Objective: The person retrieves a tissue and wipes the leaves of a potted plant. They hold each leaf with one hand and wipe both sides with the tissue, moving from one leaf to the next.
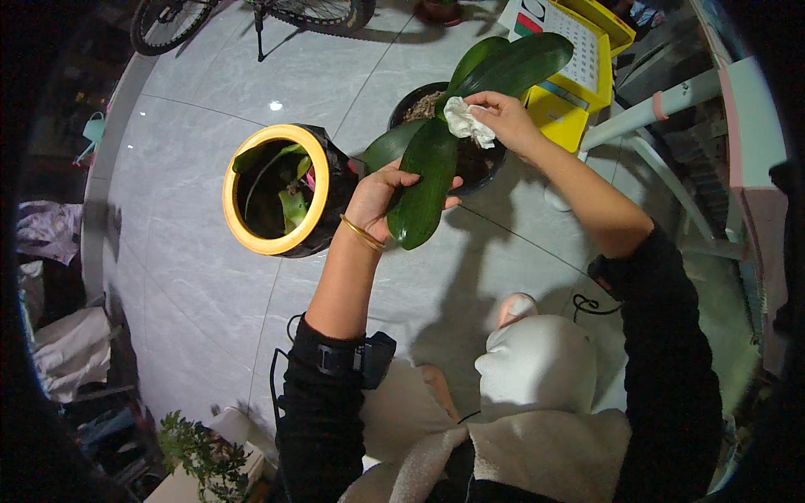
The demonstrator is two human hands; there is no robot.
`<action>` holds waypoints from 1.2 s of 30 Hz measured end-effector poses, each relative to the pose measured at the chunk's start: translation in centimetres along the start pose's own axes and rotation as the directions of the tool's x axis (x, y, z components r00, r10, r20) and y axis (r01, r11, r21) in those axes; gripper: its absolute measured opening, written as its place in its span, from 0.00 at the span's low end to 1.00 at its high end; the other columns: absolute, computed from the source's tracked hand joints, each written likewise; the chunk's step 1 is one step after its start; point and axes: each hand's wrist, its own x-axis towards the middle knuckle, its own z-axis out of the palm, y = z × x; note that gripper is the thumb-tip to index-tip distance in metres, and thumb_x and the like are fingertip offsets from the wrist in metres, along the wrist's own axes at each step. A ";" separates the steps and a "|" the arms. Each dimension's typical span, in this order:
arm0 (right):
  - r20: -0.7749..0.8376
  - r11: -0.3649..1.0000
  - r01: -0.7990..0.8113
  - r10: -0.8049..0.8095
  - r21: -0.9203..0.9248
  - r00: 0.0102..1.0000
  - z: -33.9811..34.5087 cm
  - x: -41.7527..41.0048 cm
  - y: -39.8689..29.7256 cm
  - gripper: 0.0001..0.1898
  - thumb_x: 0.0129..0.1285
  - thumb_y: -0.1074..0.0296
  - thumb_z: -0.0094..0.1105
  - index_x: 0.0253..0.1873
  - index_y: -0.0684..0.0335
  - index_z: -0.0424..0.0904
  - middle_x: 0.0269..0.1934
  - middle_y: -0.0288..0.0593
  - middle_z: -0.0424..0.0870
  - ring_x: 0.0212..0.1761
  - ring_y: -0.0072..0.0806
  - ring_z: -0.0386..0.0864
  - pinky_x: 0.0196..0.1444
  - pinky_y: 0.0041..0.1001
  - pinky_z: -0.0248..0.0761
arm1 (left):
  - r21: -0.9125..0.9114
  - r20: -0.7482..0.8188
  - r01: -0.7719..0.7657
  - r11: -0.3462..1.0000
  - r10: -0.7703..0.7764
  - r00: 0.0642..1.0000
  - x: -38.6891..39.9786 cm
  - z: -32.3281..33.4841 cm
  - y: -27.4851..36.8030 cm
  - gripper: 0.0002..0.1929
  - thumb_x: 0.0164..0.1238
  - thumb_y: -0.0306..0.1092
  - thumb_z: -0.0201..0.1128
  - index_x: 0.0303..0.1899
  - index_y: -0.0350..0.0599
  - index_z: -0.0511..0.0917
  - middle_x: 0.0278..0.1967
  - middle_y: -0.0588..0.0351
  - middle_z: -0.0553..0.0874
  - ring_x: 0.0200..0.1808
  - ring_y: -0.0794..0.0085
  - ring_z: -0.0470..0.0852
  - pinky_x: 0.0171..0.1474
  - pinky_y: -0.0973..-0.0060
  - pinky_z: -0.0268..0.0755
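Observation:
A broad-leaved plant, likely an orchid, grows in a dark round pot on the tiled floor. My left hand supports its long front leaf from below, thumb resting on the leaf's upper face. Between the fingers of my right hand is a crumpled white tissue, close to the base of the leaves. Two upper leaves spread away towards the top right, and another leaf points left. The tissue and my right hand hide part of the pot and its soil.
Left of the plant stands a black bin with a yellow rim, leaf pieces inside. Yellow boxes and a calendar-like printed card lie at the upper right, near a white table leg. A bicycle wheel and a leafy plant are farther off.

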 end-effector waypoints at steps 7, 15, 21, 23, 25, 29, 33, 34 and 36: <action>0.019 0.717 0.319 -0.393 -0.619 0.919 3.0 0.8 -0.2 0.12 0.59 0.74 0.57 0.49 0.62 0.80 0.40 0.47 0.84 0.40 0.32 0.82 0.45 0.27 0.73 | 0.070 0.002 0.016 0.997 -0.016 1.000 -0.2 0.0 -0.1 0.28 0.55 0.16 0.42 0.62 0.35 0.61 0.54 0.37 0.73 0.54 0.42 0.76 0.54 0.45 0.73; 0.396 0.863 0.401 -0.268 -0.306 0.878 6.3 -0.4 -1.6 0.12 0.56 0.76 0.57 0.45 0.61 0.82 0.37 0.52 0.83 0.40 0.45 0.82 0.44 0.31 0.74 | 0.105 -0.061 0.052 0.993 -0.046 0.997 -0.4 -0.6 0.4 0.29 0.52 0.16 0.45 0.61 0.33 0.61 0.57 0.35 0.71 0.56 0.41 0.74 0.54 0.50 0.74; 0.358 0.781 0.265 -0.056 -0.565 0.932 4.5 0.1 -2.6 0.11 0.57 0.72 0.58 0.45 0.57 0.83 0.35 0.52 0.84 0.36 0.40 0.83 0.41 0.31 0.74 | 0.085 -0.073 0.058 0.995 -0.052 0.996 -0.5 -0.7 0.4 0.28 0.55 0.16 0.42 0.61 0.35 0.61 0.56 0.37 0.72 0.54 0.44 0.76 0.54 0.47 0.73; 0.476 0.968 0.155 -0.042 -0.199 0.878 3.6 -0.1 -2.6 0.14 0.59 0.73 0.58 0.51 0.61 0.80 0.38 0.42 0.85 0.38 0.24 0.80 0.44 0.26 0.73 | 0.071 -0.082 0.068 0.995 -0.062 0.995 -0.6 -0.5 0.4 0.28 0.56 0.16 0.40 0.63 0.38 0.60 0.55 0.38 0.72 0.53 0.44 0.77 0.53 0.45 0.73; 0.278 0.972 -0.133 0.076 0.193 0.958 2.4 -0.6 -2.8 0.16 0.62 0.74 0.57 0.55 0.67 0.74 0.42 0.43 0.83 0.41 0.23 0.80 0.45 0.23 0.73 | 0.081 -0.055 0.026 0.996 -0.021 0.998 -0.6 -0.2 0.5 0.29 0.57 0.16 0.40 0.64 0.40 0.60 0.56 0.38 0.72 0.53 0.45 0.77 0.52 0.45 0.74; 0.220 0.802 -0.306 0.221 0.514 0.950 1.1 -1.8 -3.9 0.13 0.65 0.73 0.55 0.53 0.68 0.71 0.40 0.40 0.81 0.40 0.25 0.80 0.46 0.24 0.75 | 0.213 -0.150 -0.036 0.976 0.069 0.986 -0.6 0.5 0.0 0.31 0.56 0.16 0.44 0.65 0.44 0.59 0.59 0.38 0.69 0.55 0.43 0.75 0.51 0.46 0.75; 0.228 0.812 -0.374 0.301 0.448 0.926 1.0 -3.5 -5.4 0.10 0.65 0.68 0.58 0.48 0.63 0.74 0.39 0.37 0.80 0.38 0.20 0.80 0.40 0.21 0.76 | 0.301 -0.102 -0.037 0.953 0.071 0.992 -0.2 1.1 0.1 0.22 0.65 0.24 0.49 0.61 0.40 0.66 0.56 0.45 0.74 0.54 0.55 0.77 0.54 0.58 0.75; 0.253 0.816 -0.358 0.267 0.454 0.930 1.2 -3.7 -5.7 0.10 0.64 0.67 0.59 0.46 0.63 0.75 0.38 0.36 0.81 0.37 0.20 0.80 0.39 0.21 0.76 | 0.315 -0.117 -0.049 0.948 0.090 0.989 0.0 1.1 0.0 0.20 0.67 0.27 0.51 0.60 0.39 0.68 0.55 0.47 0.76 0.53 0.59 0.78 0.55 0.61 0.74; 0.242 0.818 -0.373 0.293 0.437 0.925 1.7 -4.1 -6.2 0.09 0.63 0.64 0.60 0.43 0.62 0.76 0.36 0.35 0.81 0.35 0.18 0.79 0.36 0.21 0.76 | 0.346 -0.114 -0.039 0.938 0.083 0.990 0.4 1.2 -0.3 0.18 0.68 0.38 0.58 0.54 0.38 0.74 0.50 0.54 0.81 0.50 0.70 0.80 0.56 0.72 0.72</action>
